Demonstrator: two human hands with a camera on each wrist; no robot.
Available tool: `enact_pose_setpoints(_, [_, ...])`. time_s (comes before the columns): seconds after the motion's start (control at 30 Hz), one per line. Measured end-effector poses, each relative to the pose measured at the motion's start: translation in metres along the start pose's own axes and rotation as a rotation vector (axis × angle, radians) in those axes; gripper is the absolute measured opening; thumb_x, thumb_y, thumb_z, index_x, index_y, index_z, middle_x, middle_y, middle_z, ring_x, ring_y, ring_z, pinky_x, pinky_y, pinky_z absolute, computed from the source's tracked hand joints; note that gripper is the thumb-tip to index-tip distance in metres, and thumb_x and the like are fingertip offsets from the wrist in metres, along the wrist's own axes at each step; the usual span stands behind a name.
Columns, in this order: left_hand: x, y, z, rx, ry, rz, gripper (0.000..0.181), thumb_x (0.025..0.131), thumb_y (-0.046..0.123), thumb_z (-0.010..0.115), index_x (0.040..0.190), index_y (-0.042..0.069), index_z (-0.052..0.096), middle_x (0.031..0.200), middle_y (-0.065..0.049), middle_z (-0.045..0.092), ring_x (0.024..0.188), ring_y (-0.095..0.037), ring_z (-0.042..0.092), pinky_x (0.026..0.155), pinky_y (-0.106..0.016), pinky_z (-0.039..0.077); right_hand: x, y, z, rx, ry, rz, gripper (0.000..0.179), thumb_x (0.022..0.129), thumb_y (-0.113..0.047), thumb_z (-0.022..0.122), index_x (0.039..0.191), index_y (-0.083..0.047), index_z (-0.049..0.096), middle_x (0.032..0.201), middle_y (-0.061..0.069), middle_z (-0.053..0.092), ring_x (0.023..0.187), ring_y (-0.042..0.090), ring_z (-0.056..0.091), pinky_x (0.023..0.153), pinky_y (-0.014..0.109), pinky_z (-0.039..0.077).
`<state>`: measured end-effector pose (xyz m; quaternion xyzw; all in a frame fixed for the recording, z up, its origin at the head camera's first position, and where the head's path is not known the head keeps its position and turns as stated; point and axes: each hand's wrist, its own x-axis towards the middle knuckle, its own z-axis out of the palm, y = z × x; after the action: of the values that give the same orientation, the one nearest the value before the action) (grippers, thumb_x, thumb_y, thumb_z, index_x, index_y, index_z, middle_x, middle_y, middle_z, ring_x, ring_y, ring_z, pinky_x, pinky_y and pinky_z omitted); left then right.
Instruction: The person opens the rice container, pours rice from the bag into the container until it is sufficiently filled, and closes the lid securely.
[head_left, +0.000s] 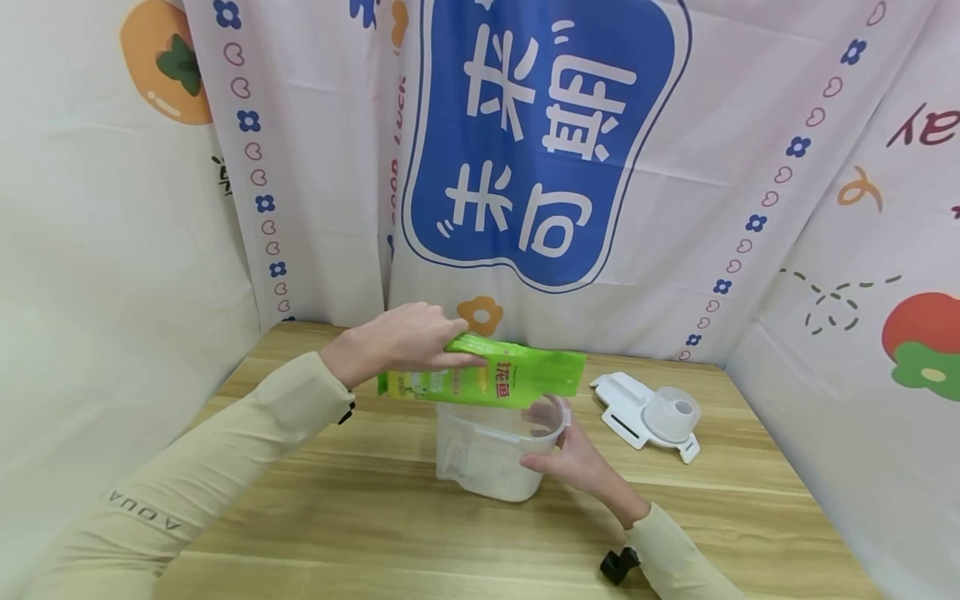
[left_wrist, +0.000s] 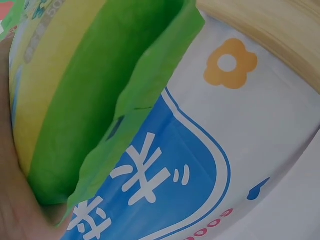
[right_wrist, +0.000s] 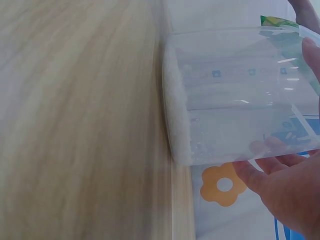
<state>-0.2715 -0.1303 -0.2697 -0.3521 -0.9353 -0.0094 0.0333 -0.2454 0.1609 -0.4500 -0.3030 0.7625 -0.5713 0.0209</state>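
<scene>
Pale wood grain covers the table [head_left: 337, 525], where cream sleeves [head_left: 247, 442] reach in from seven and five o'clock. From where I stand, the right hand [head_left: 577, 458] grips a clear plastic container [head_left: 487, 458] on its four o'clock side. That container stands mid-table (a whitish layer [right_wrist: 177, 110] shows at its bottom). Just above its rim, roughly level, hangs a green bag [head_left: 528, 379], its flat end pointing to three o'clock; the left hand [head_left: 412, 337] grips it from ten o'clock. Toward two o'clock, a white lid [head_left: 626, 400] lies with a translucent cap [head_left: 671, 414] on it. Behind, at twelve, hangs a printed curtain [head_left: 330, 158].
</scene>
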Motion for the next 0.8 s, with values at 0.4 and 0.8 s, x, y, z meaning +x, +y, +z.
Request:
enact_pose_setpoints(0.4, [0.0011,0.0031,0.0008,0.018,-0.014,0.002,0.048,0.095,0.062,0.049,0.095,0.016,0.061,0.061,0.006,0.049,0.050,-0.008,0.047,0.048,-0.019,0.034,-0.0001,0.0028,0.0000,-0.001,-0.001,0.003,0.089,0.076,-0.009,0.082,0.144,-0.003,0.026,0.138,0.024,0.049,0.127,0.043,0.051,0.103,0.059,0.045])
enact_pose_setpoints(0.8, [0.0014,0.0068,0.0027,0.042,-0.007,0.012,0.048,0.095,0.063,0.048,0.094,0.016,0.062,0.060,0.005,0.049,0.050,-0.008,0.047,0.047,-0.020,0.034,-0.0015,0.0020,0.0001,-0.026,-0.006,0.034,0.082,0.076,-0.014,0.083,0.140,-0.003,0.032,0.136,0.026,0.050,0.125,0.041,0.053,0.106,0.060,0.042])
